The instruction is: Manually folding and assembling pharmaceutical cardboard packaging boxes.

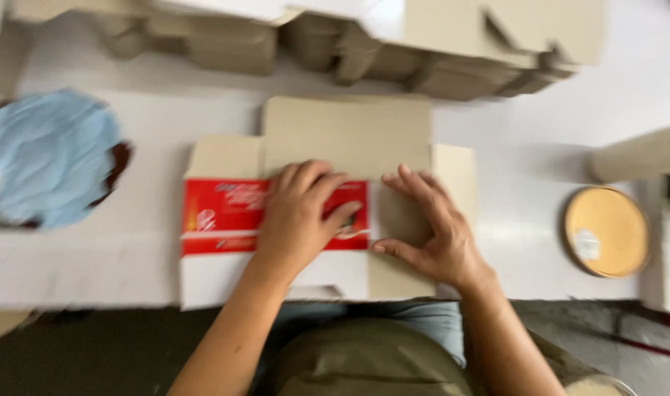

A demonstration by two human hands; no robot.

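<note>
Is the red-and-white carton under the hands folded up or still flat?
Flat: the carton blank lies spread on the table, flaps out, left hand and right hand pressing it.

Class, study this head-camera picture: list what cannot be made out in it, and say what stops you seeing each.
- Print on the red and white carton blank, head view: motion blur, and the left hand covers part.
- Cardboard under the right hand: hidden by the palm.
- Stacked cardboard pieces: cut off by the top edge.
- Round yellow lid: its label is too small.

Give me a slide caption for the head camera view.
Both hands, left hand and right hand, press a flat red-and-white cardboard box blank on a white table.
</note>
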